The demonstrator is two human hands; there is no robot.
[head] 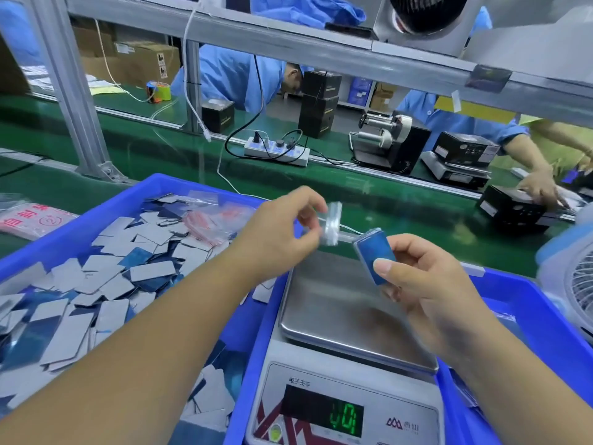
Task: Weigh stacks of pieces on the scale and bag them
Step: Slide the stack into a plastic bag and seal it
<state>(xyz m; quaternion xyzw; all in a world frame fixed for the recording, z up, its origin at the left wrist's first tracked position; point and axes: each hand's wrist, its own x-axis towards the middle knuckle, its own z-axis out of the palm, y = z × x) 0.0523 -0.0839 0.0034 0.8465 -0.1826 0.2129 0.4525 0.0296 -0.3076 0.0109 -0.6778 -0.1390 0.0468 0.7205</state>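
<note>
My right hand grips a stack of blue pieces above the scale's steel pan. My left hand pinches a small clear plastic bag just left of the stack, its mouth towards the pieces. The stack's far end seems to sit at the bag's opening. Nothing lies on the pan. The scale's green display is lit. Loose blue and grey pieces fill the blue bin on the left, with several empty bags on top.
The scale stands in a second blue bin. A small fan is at the right edge. Behind runs a green conveyor with a power strip. People in blue coats work across the line with black boxes.
</note>
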